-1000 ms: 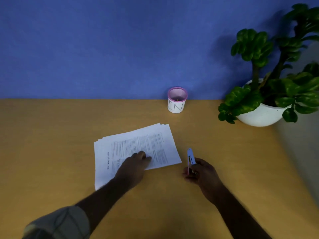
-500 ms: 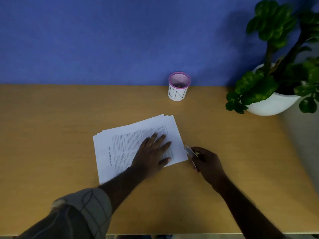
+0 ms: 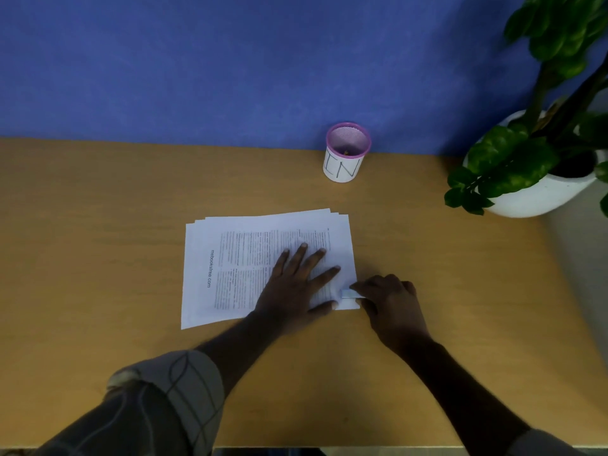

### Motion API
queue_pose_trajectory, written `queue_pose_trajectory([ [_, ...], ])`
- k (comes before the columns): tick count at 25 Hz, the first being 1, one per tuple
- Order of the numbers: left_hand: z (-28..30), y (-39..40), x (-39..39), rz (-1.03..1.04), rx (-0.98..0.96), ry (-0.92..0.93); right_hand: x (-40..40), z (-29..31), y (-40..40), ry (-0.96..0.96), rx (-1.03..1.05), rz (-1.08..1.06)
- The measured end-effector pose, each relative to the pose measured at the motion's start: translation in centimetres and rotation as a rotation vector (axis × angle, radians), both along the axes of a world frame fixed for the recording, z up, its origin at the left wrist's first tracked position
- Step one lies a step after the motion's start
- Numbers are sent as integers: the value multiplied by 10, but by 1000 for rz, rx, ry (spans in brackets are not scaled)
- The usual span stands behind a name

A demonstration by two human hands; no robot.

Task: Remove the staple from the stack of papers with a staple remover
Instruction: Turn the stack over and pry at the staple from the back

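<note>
Tan wooden desk [image 3: 98,241], mid-frame: flat left hand [image 3: 292,284] pins white printed paper stack [image 3: 230,268].
Right hand [image 3: 391,301] grasps pale staple remover [image 3: 350,294] at stack's lower-right corner; staple hidden, so a poor bite could tear paper.

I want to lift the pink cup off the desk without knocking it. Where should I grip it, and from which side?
Grip the cup round its white lower wall, coming from the near side: it stands upright, with the wall close behind it and bare desk in front.
</note>
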State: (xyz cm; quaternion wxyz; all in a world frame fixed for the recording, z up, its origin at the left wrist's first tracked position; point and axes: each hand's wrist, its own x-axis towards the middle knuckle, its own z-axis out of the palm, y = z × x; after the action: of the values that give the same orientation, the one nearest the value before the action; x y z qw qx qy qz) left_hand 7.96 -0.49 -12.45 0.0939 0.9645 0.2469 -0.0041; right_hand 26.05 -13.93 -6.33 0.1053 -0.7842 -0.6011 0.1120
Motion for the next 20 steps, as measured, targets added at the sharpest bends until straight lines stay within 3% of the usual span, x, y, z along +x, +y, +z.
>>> queue_pose_trajectory([
  [20,-8,-3,5,22,91,-93,10,1,13,-85,56,210],
])
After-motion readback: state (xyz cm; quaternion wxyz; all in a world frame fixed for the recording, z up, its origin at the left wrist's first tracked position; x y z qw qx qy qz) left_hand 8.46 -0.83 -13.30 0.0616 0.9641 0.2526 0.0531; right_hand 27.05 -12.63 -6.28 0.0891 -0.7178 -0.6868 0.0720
